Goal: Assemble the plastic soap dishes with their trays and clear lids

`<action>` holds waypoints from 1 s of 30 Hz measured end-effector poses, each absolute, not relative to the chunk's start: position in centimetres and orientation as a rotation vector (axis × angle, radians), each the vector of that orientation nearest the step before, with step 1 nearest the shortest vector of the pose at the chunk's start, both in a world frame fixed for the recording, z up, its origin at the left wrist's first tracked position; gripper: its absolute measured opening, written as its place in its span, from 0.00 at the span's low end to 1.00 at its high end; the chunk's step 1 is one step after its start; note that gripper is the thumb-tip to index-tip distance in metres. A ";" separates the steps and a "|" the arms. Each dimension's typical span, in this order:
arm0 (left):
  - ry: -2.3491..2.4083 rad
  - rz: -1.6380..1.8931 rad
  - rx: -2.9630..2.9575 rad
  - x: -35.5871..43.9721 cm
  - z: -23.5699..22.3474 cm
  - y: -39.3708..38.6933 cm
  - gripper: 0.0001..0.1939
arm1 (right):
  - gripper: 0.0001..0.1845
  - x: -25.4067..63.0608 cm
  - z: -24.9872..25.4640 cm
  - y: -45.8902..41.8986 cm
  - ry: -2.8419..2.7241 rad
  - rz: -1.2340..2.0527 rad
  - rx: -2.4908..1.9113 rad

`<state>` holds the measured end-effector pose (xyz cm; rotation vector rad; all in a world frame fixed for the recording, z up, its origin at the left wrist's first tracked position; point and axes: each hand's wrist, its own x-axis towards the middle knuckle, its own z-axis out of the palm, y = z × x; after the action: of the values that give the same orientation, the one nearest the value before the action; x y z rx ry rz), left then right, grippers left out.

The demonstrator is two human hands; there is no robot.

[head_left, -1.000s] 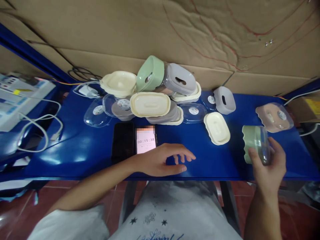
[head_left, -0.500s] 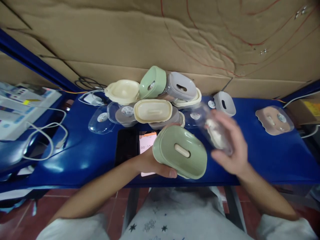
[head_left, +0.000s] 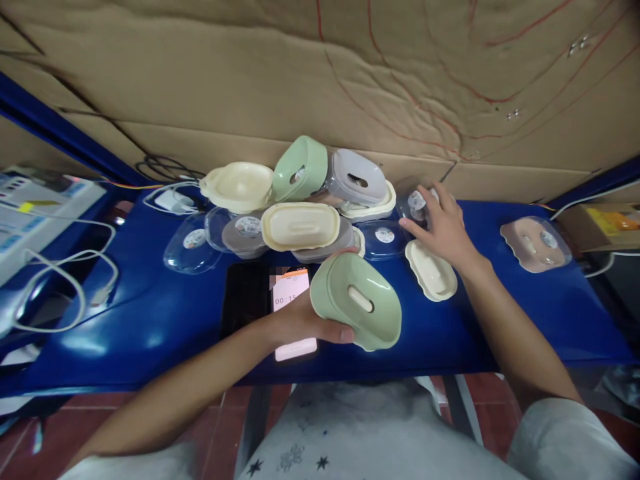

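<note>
My left hand is closed round a light green oval plastic container, tilted so that its hollow side shows, with a cream bar in the slot of its base. My right hand reaches to the back right, its thumb and fingers around a clear plastic lid with a round sticker. The hand mostly covers the small grey container there. Below that hand, a small cream scalloped tray lies on the blue table.
Green, grey and cream containers are piled at the back, with clear lids beside them. A lit phone lies near my left wrist. White cables run at the left; a covered pinkish-beige piece lies right.
My right hand has moved up and back, and the cream tray now lies on the table. My left hand still holds the green container, now turned slightly.
</note>
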<state>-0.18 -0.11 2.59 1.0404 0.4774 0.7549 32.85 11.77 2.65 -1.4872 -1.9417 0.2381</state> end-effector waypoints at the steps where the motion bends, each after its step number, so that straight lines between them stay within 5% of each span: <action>1: 0.484 0.749 1.044 -0.2 2.6 -0.1 0.57 | 0.39 33.1 2.6 11.6 -1.925 0.246 -1.478; 9: 0.507 0.788 1.020 -0.2 2.0 -0.2 0.54 | 0.25 32.6 4.6 6.9 -1.981 0.231 -1.212; 13: 0.486 0.854 1.007 0.0 1.8 -0.3 0.51 | 0.45 28.4 5.3 2.2 -2.276 0.501 -0.855; 19: 0.466 0.899 1.001 0.6 2.8 -0.9 0.60 | 0.52 25.5 4.5 -0.5 -2.387 0.595 -0.610; 26: 0.523 0.832 0.986 0.9 2.7 -0.4 0.53 | 0.30 26.3 4.6 0.9 -2.209 0.784 -0.578; 30: 0.560 0.798 0.946 0.5 3.2 -0.4 0.59 | 0.22 29.0 4.8 2.7 -1.931 0.520 -0.816</action>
<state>0.49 -0.42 3.22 0.9459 0.5600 0.7981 28.97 2.72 4.81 -0.8159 -1.9312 0.5201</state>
